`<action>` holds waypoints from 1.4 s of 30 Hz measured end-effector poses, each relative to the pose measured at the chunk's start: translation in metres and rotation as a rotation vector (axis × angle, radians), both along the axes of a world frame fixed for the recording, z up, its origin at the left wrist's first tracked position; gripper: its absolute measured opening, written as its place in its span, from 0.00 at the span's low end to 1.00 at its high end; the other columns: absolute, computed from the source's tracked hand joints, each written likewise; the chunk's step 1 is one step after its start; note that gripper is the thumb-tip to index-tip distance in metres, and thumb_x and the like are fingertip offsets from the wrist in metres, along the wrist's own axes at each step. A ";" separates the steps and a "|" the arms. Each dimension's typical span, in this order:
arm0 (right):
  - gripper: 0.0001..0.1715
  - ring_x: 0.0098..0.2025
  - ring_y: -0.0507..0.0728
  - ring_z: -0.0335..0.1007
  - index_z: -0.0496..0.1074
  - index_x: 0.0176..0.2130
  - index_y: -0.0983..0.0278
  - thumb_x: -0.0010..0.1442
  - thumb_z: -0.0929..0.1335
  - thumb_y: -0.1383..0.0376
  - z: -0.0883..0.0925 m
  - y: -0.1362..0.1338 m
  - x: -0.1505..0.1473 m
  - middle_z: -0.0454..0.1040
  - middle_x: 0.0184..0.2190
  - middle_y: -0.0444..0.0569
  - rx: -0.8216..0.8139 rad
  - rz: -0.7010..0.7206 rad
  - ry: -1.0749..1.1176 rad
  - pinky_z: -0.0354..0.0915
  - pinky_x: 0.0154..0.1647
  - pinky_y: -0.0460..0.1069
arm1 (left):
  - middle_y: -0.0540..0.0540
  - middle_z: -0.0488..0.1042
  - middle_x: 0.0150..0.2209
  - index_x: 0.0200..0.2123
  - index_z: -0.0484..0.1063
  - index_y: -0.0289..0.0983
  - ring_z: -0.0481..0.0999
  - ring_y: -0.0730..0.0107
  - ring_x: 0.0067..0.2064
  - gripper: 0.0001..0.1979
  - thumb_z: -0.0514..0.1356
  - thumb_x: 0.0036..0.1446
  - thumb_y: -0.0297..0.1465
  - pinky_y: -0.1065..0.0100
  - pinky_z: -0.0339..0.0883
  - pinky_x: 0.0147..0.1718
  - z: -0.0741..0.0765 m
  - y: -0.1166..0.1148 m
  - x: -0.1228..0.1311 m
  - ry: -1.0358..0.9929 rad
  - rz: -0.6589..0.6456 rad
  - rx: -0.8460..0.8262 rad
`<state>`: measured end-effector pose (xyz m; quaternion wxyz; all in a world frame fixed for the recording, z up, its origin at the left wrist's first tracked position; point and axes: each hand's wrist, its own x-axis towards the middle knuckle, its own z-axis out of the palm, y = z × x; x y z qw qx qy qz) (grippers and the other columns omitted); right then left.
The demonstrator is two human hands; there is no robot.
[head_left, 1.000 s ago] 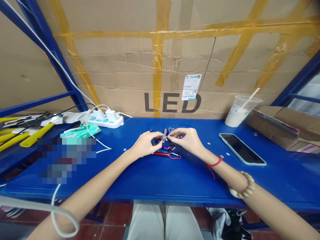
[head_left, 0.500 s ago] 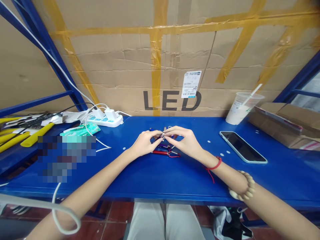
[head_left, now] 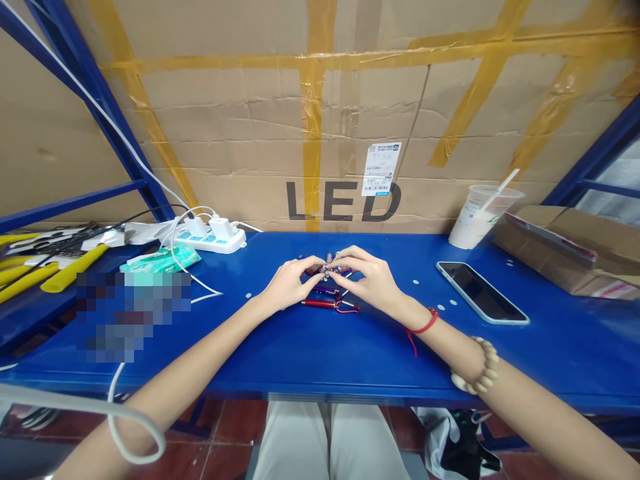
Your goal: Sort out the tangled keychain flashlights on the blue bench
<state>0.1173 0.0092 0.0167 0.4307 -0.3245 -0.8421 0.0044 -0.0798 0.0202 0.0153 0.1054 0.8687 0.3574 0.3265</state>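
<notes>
My left hand (head_left: 293,283) and my right hand (head_left: 370,277) meet over the middle of the blue table (head_left: 300,353). The fingertips of both are pinched together around something small and silvery, too small to name. Just below them lies a red pen-like tube (head_left: 319,304) with a metal tip and a red cord loop (head_left: 349,307) at its right end. Behind it rests a purple tube (head_left: 326,291) of the same kind, partly covered by my fingers. More small coloured pieces lie behind my fingertips, mostly hidden.
At right are a phone (head_left: 483,293), a plastic cup with a straw (head_left: 473,220) and an open cardboard box (head_left: 550,250). A white power strip (head_left: 230,241), a green packet (head_left: 165,260) and yellow-handled tools (head_left: 75,270) are at left. A large taped carton (head_left: 225,133) stands behind.
My hands stay together in nearly the same place, with small finger shifts. My right forearm has moved slightly up and left in the view.
</notes>
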 end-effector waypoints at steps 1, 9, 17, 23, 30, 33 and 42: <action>0.11 0.34 0.51 0.71 0.75 0.37 0.61 0.60 0.65 0.60 0.001 -0.001 0.000 0.73 0.39 0.48 0.023 -0.020 -0.044 0.67 0.36 0.46 | 0.49 0.78 0.39 0.41 0.70 0.40 0.76 0.70 0.37 0.10 0.53 0.59 0.34 0.70 0.67 0.37 0.000 -0.001 0.000 0.015 -0.002 0.012; 0.12 0.39 0.52 0.72 0.75 0.39 0.60 0.61 0.64 0.59 0.006 -0.004 -0.002 0.73 0.42 0.47 -0.026 -0.049 -0.139 0.67 0.36 0.45 | 0.49 0.77 0.41 0.41 0.70 0.40 0.77 0.67 0.40 0.10 0.51 0.60 0.33 0.66 0.66 0.40 -0.001 -0.004 0.004 0.104 0.121 0.105; 0.13 0.48 0.58 0.65 0.76 0.39 0.59 0.62 0.63 0.60 -0.007 0.014 0.004 0.68 0.49 0.51 -0.097 -0.146 -0.375 0.62 0.44 0.53 | 0.49 0.76 0.38 0.38 0.69 0.39 0.75 0.67 0.40 0.08 0.53 0.57 0.29 0.67 0.66 0.40 0.000 0.004 0.000 -0.043 0.262 0.042; 0.12 0.49 0.60 0.62 0.78 0.35 0.59 0.58 0.67 0.56 -0.012 0.020 -0.001 0.68 0.49 0.51 -0.080 -0.139 -0.448 0.59 0.44 0.54 | 0.49 0.77 0.41 0.38 0.71 0.39 0.75 0.66 0.42 0.09 0.52 0.58 0.30 0.66 0.64 0.40 -0.001 -0.005 0.008 0.068 0.184 0.073; 0.09 0.46 0.60 0.63 0.77 0.30 0.60 0.54 0.70 0.57 -0.014 0.020 -0.005 0.70 0.46 0.50 -0.161 -0.232 -0.375 0.62 0.42 0.54 | 0.46 0.77 0.43 0.39 0.71 0.38 0.75 0.65 0.44 0.09 0.51 0.59 0.29 0.64 0.63 0.42 -0.002 -0.008 0.011 0.161 0.157 0.136; 0.08 0.45 0.60 0.64 0.78 0.32 0.60 0.54 0.70 0.59 -0.017 0.022 -0.005 0.71 0.45 0.50 -0.188 -0.221 -0.367 0.63 0.42 0.55 | 0.47 0.77 0.44 0.41 0.70 0.39 0.74 0.65 0.44 0.10 0.50 0.61 0.32 0.64 0.62 0.42 -0.001 -0.008 0.010 0.150 0.166 0.129; 0.05 0.45 0.60 0.64 0.77 0.29 0.61 0.50 0.71 0.62 -0.013 0.018 -0.001 0.72 0.42 0.50 -0.225 -0.222 -0.333 0.62 0.44 0.56 | 0.47 0.76 0.40 0.44 0.68 0.39 0.72 0.66 0.41 0.13 0.47 0.63 0.32 0.64 0.64 0.42 -0.002 -0.008 0.010 0.105 0.177 0.062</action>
